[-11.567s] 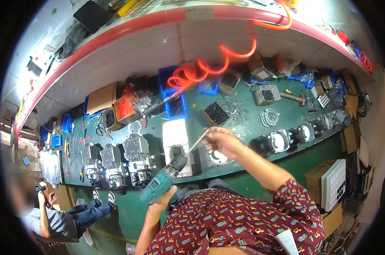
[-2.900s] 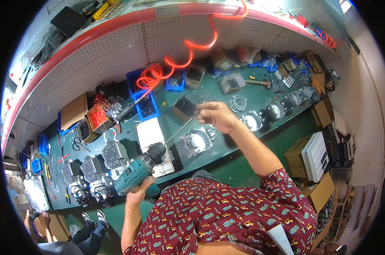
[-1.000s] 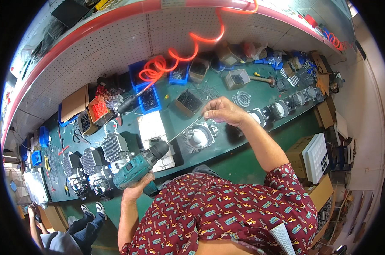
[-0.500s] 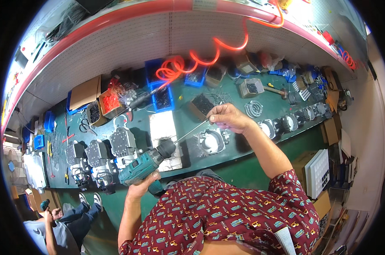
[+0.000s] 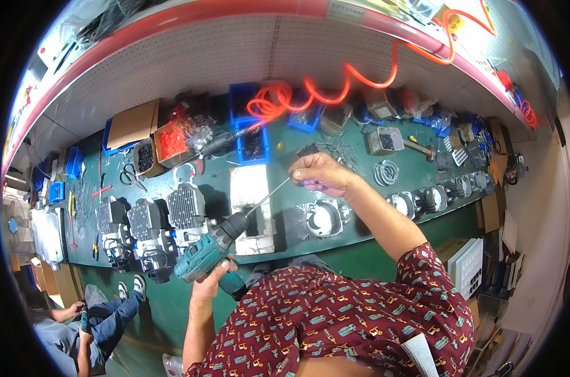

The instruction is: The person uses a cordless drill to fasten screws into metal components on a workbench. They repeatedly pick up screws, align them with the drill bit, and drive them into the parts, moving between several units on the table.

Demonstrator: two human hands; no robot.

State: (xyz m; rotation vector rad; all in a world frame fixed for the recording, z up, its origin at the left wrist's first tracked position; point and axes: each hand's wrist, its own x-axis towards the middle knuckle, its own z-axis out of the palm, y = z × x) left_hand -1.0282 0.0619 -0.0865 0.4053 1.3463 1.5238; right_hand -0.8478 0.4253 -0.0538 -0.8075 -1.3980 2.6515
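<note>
Head view, green counter [image 5: 367,160] under a pale pegboard wall.

Containers: blue plastic bin [image 5: 252,143] at mid-counter, filled with small dark parts; a second blue bin [image 5: 305,119] to its right, contents too small to tell; orange tray [image 5: 171,142] of red pieces; dark tub [image 5: 147,157] of black hardware beside it; grey open box [image 5: 384,139] holding dark pieces; flat brown cardboard box [image 5: 133,124] at far left.

Materials and shapes: coiled orange air hose [image 5: 310,94], glossy, strung from the shelf down to the bins. Finned grey metal engine blocks [image 5: 150,220] in a row at left; round metal housings [image 5: 417,202] in a row at right. White rectangular pad [image 5: 252,207] on the counter's near edge.

Item in hand: teal cordless drill [image 5: 211,250], black chuck, fitted with a long thin metal bit [image 5: 267,196] slanting up and right. Left hand [image 5: 213,281], grip clamped on the drill's handle, just off the counter's near edge. Right hand [image 5: 321,176], fingers pinched together on the bit's tip, above the counter.
</note>
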